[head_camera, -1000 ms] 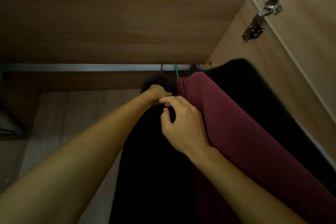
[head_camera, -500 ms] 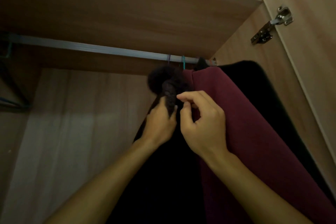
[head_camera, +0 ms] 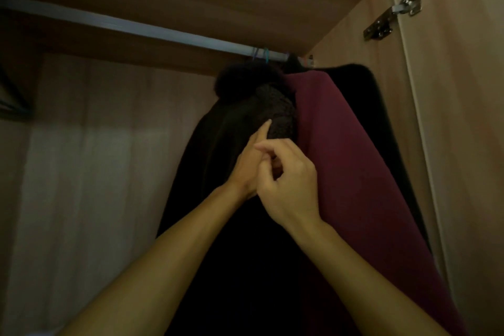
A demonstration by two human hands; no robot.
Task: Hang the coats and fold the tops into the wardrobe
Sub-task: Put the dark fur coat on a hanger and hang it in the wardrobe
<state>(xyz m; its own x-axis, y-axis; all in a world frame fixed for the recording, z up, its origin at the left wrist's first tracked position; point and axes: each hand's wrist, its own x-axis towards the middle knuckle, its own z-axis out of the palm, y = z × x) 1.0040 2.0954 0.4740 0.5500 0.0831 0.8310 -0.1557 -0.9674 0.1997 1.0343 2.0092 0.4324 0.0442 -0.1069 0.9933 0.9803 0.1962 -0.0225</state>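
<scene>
Hanging from a pale metal rail (head_camera: 152,31) near the frame's top centre, a black coat with a fuzzy collar (head_camera: 245,123) fills the middle, touching a maroon coat (head_camera: 351,161) on its right (a darker garment (head_camera: 362,82) hangs behind). The left hand (head_camera: 249,169) touches the coat's knitted collar, index finger straight; its other fingers are hidden. The right hand (head_camera: 289,183), fingers curled, overlaps it, grasp unclear.

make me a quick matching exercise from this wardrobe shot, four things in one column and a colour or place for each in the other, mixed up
Things:
1. fur-collared coat
2. middle coat
3. rail
4. hinge

Descriptions:
A. maroon
B. on the door edge, upper right
C. black, touched by the left hand
D. pale bar crossing under the shelf

Pairs: 1-C, 2-A, 3-D, 4-B
</scene>
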